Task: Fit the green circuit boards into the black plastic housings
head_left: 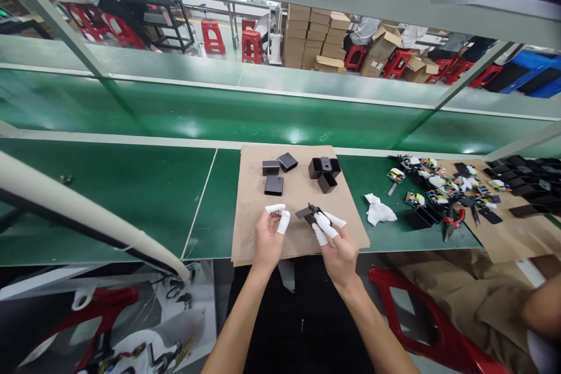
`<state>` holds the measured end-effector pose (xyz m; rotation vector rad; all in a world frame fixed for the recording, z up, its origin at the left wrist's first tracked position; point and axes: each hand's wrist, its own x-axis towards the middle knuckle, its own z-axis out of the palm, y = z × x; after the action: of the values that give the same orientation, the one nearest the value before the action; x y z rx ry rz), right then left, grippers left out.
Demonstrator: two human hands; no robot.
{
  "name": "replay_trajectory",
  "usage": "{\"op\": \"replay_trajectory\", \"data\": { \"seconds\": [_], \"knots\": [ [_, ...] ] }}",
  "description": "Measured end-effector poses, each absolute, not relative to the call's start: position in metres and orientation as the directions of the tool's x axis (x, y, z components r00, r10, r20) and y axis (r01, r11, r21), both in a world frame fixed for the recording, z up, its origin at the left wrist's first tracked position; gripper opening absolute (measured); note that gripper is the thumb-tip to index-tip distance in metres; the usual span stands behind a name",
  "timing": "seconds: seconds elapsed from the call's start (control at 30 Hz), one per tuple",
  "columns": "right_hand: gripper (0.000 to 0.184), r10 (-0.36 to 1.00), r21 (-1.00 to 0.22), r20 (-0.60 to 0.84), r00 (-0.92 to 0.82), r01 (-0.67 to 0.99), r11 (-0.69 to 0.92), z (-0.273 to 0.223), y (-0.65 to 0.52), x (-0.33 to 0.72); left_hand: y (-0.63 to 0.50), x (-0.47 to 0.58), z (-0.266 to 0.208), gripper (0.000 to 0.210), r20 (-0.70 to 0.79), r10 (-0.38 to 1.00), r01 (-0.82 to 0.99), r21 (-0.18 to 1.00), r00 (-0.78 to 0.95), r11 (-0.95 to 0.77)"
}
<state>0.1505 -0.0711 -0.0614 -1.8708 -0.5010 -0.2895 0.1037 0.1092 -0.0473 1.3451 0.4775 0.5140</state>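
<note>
My right hand (339,245), with white covers on its fingers, grips a black plastic part (310,216) that has a flat plate sticking out toward the left. My left hand (268,242) is beside it, apart from the part. Its covered thumb and forefinger come together, and whether anything small is between them is hidden. Both hands are over a brown cardboard sheet (249,216). Beyond them on the sheet, to the left, lie dark box-shaped housings (274,186). To the right stands a cluster of open black housings (326,181).
A crumpled white cloth (379,210) lies right of the sheet. Farther right are circuit boards (432,181), red-handled pliers (453,223) and rows of black housings (526,181). A person's leg (464,286) and a red stool (416,315) are close at right. A pale post (87,210) slants across the left.
</note>
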Motion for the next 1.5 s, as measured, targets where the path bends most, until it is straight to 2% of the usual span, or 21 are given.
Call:
{"op": "replay_trajectory", "data": {
  "seconds": [0.17, 0.3, 0.4, 0.43, 0.5, 0.57, 0.7, 0.8, 0.9, 0.97, 1.03, 1.1, 1.2, 1.23, 1.33, 1.43, 1.5],
  "knots": [
    [0.023, 0.181, -0.918, 0.306, 0.935, 0.340, -0.205, -0.062, -0.068, 0.149, 0.108, 0.104, -0.050, 0.036, -0.023, 0.606, -0.079, 0.987, 0.795, 0.141],
    [0.036, 0.088, -0.981, 0.170, 0.981, 0.177, -0.079, -0.051, -0.060, 0.148, 0.109, 0.104, -0.052, 0.038, -0.020, 0.616, -0.079, 0.988, 0.787, 0.134],
    [0.042, 0.066, -0.990, -0.027, 0.997, -0.036, 0.134, -0.037, -0.057, 0.146, 0.109, 0.105, -0.055, 0.037, -0.012, 0.613, -0.080, 0.989, 0.790, 0.123],
    [0.041, 0.093, -0.959, -0.124, 0.988, -0.144, 0.244, -0.031, -0.056, 0.145, 0.110, 0.105, -0.055, 0.036, -0.009, 0.611, -0.080, 0.990, 0.792, 0.118],
    [0.033, 0.180, -0.822, -0.300, 0.937, -0.350, 0.450, -0.020, -0.057, 0.143, 0.110, 0.106, -0.057, 0.036, -0.005, 0.608, -0.077, 0.991, 0.794, 0.109],
    [0.026, 0.247, -0.681, -0.401, 0.882, -0.467, 0.564, -0.008, -0.057, 0.140, 0.111, 0.107, -0.058, 0.037, -0.001, 0.605, -0.072, 0.993, 0.796, 0.097],
    [0.017, 0.284, -0.502, -0.516, 0.808, -0.554, 0.664, 0.008, -0.053, 0.136, 0.111, 0.107, -0.060, 0.036, 0.015, 0.604, -0.070, 0.995, 0.797, 0.067],
    [0.017, 0.275, -0.470, -0.544, 0.793, -0.560, 0.682, 0.013, -0.050, 0.134, 0.111, 0.107, -0.062, 0.034, 0.034, 0.603, -0.073, 0.996, 0.797, 0.040],
    [0.025, 0.224, -0.565, -0.491, 0.842, -0.503, 0.654, 0.007, -0.049, 0.134, 0.112, 0.107, -0.064, 0.031, 0.060, 0.597, -0.083, 0.997, 0.800, 0.011],
    [0.035, 0.142, -0.705, -0.386, 0.912, -0.390, 0.592, -0.002, -0.049, 0.137, 0.113, 0.106, -0.065, 0.029, 0.089, 0.587, -0.101, 0.995, 0.805, -0.013],
    [0.043, 0.016, -0.876, -0.207, 0.978, -0.193, 0.442, -0.013, -0.050, 0.142, 0.114, 0.103, -0.065, 0.028, 0.137, 0.553, -0.136, 0.990, 0.822, -0.042],
    [0.047, -0.042, -0.964, -0.036, 0.998, -0.024, 0.263, -0.023, -0.051, 0.148, 0.112, 0.099, -0.063, 0.040, 0.196, 0.488, -0.186, 0.980, 0.851, -0.070],
    [0.046, 0.070, -0.987, 0.032, 0.997, 0.020, 0.161, -0.033, -0.048, 0.151, 0.106, 0.095, -0.058, 0.071, 0.302, 0.380, -0.240, 0.949, 0.874, -0.204],
    [0.044, 0.123, -0.987, 0.023, 0.992, 0.003, 0.158, -0.035, -0.047, 0.150, 0.103, 0.094, -0.057, 0.073, 0.328, 0.363, -0.243, 0.934, 0.872, -0.262],
    [0.045, 0.226, -0.993, 0.038, 0.973, 0.011, 0.116, -0.035, -0.042, 0.143, 0.098, 0.093, -0.056, 0.059, 0.357, 0.380, -0.217, 0.906, 0.854, -0.364],
    [0.043, 0.268, -0.969, 0.231, 0.935, 0.247, -0.026, -0.035, -0.042, 0.138, 0.097, 0.090, -0.058, 0.056, 0.348, 0.427, -0.199, 0.913, 0.834, -0.355],
    [0.041, 0.302, -0.862, 0.438, 0.847, 0.491, -0.126, -0.035, -0.044, 0.138, 0.097, 0.087, -0.059, 0.054, 0.339, 0.443, -0.192, 0.919, 0.830, -0.344]
  ]
}}
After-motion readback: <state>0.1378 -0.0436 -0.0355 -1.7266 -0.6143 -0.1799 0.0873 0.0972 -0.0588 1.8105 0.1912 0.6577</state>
